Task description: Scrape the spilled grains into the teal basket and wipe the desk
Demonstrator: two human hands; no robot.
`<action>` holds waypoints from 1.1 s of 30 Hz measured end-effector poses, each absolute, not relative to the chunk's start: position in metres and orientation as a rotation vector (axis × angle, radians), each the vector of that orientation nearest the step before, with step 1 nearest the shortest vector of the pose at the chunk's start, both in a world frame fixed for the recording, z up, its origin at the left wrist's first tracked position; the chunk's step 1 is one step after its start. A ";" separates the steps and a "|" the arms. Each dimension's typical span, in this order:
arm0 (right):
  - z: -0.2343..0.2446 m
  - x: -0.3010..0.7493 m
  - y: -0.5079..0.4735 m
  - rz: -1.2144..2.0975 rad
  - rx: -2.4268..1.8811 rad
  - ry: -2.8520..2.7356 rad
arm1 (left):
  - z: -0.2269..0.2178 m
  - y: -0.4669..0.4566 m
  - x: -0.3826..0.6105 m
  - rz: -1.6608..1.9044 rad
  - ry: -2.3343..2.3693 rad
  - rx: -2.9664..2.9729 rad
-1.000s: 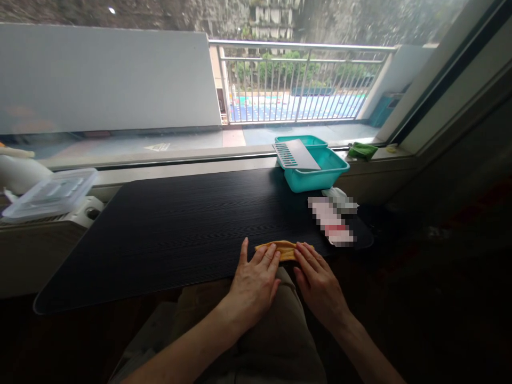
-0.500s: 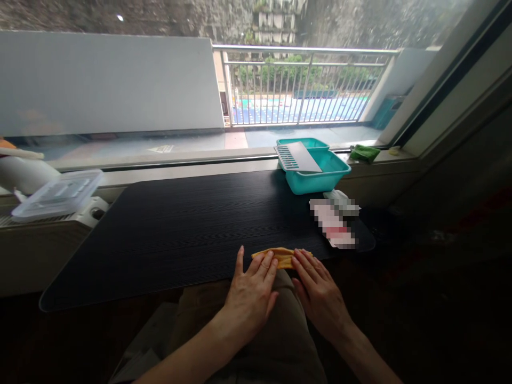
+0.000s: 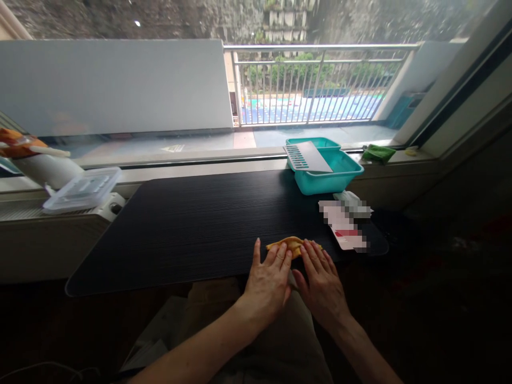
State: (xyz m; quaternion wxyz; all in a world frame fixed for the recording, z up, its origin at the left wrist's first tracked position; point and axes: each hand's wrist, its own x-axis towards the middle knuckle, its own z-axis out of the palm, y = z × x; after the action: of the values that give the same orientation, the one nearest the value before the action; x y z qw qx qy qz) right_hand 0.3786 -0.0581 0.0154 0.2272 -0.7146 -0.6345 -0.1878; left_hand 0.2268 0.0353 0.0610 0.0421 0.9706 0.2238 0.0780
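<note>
A yellow cloth [image 3: 295, 248] lies bunched near the front edge of the black table [image 3: 192, 224]. My left hand [image 3: 269, 276] presses its extended fingertips on the cloth's left part, with one finger spread off to the side over the tabletop. On the cloth's right part rest the straight fingers of my right hand [image 3: 323, 282]. Both palms face down, and neither hand wraps round the cloth. Part of the cloth is hidden under the fingers. To its right lies a flat pinkish packet [image 3: 338, 221], blurred by pixelation.
A teal plastic basket [image 3: 326, 181] stands at the table's back right, with a slotted white plate [image 3: 314, 157] across it. A green cloth [image 3: 378, 153] lies on the windowsill. At left, a clear plastic lid [image 3: 84, 189] rests on a radiator [image 3: 24, 209]. My legs are under the table.
Both hands have pushed the yellow cloth a little forward on the table, and it looks more bunched. The camera has turned slightly left.
</note>
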 end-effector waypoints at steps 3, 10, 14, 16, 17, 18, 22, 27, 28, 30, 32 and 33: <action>0.015 0.374 -0.061 -0.473 -1.934 -1.835 | 0.059 0.035 0.220 0.271 0.655 2.970; 0.017 0.355 -0.056 -0.481 -1.974 -1.806 | 0.055 0.038 0.199 0.284 0.731 2.927; 0.021 0.352 -0.052 -0.448 -1.921 -1.898 | 0.053 0.043 0.183 0.297 0.768 2.925; 0.023 0.351 -0.051 -0.464 -1.941 -1.864 | 0.054 0.045 0.178 0.295 0.806 2.937; 0.024 0.350 -0.050 -0.465 -1.943 -1.867 | 0.055 0.045 0.175 0.296 0.811 2.950; 0.024 0.348 -0.050 -0.458 -1.935 -1.890 | 0.056 0.045 0.173 0.300 0.806 2.965; 0.025 0.341 -0.044 -0.405 -1.875 -1.999 | 0.058 0.047 0.166 0.315 0.784 2.970; 0.027 0.339 -0.034 -0.415 -1.908 -1.914 | 0.056 0.054 0.165 0.333 0.870 2.935; 0.027 0.339 -0.035 -0.404 -1.887 -1.945 | 0.055 0.053 0.164 0.338 0.847 2.950; 0.028 0.338 -0.037 -0.371 -1.838 -2.023 | 0.053 0.053 0.162 0.346 0.814 2.960; 0.028 0.334 -0.034 -0.351 -1.842 -2.014 | 0.052 0.055 0.161 0.340 0.838 2.933; 0.028 0.331 -0.031 -0.346 -1.869 -1.970 | 0.053 0.057 0.160 0.330 0.866 2.915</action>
State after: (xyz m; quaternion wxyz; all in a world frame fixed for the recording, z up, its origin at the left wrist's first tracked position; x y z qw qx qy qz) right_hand 0.3310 -0.0311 0.0285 0.2007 -0.6687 -0.7051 -0.1239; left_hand 0.1595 0.0573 0.0526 0.0414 0.9521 0.2830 0.1078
